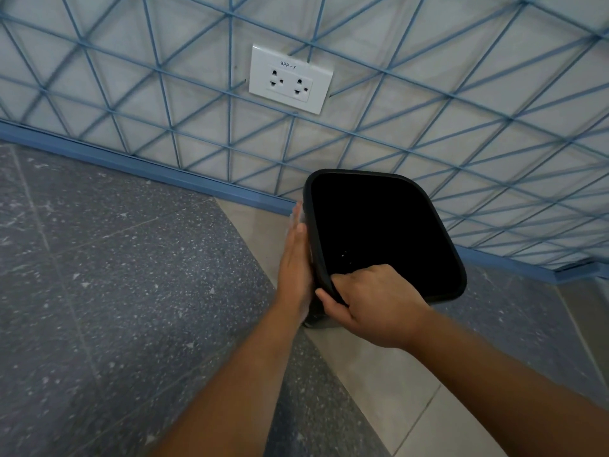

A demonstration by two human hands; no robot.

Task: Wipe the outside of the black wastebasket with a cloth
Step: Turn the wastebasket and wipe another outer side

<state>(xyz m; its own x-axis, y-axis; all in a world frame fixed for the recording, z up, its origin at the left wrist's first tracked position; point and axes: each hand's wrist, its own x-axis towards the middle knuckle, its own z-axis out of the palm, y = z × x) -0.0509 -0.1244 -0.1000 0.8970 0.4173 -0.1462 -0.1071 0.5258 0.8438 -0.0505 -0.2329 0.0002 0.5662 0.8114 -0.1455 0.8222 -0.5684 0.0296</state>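
Trouble can start with your right hand (365, 301), because it is the only thing gripping the black wastebasket (382, 235): its fingers are curled over the near rim with the thumb on the outside, closed tight on the edge. The bin looks tipped, with its mouth turned up toward you, so if that grip slips while you push from the other side, the bin could tip over or slide away toward the wall (428, 133). Your left hand (295, 258) lies flat and open against the bin's left outer side, fingers pointing to the far end. A small pale bit shows by the fingertips, and it may be the cloth (297, 212), but it is blurry and you cannot be sure. If the cloth is bunched small under your palm, you could miss parts of the side. The bin sits on the floor (131, 275), right of the middle, close to the blue strip at the bottom of the wall, below the white wall socket (290, 79). Inside, the bin looks dark and empty, apart from a few tiny pale specks near the bottom.
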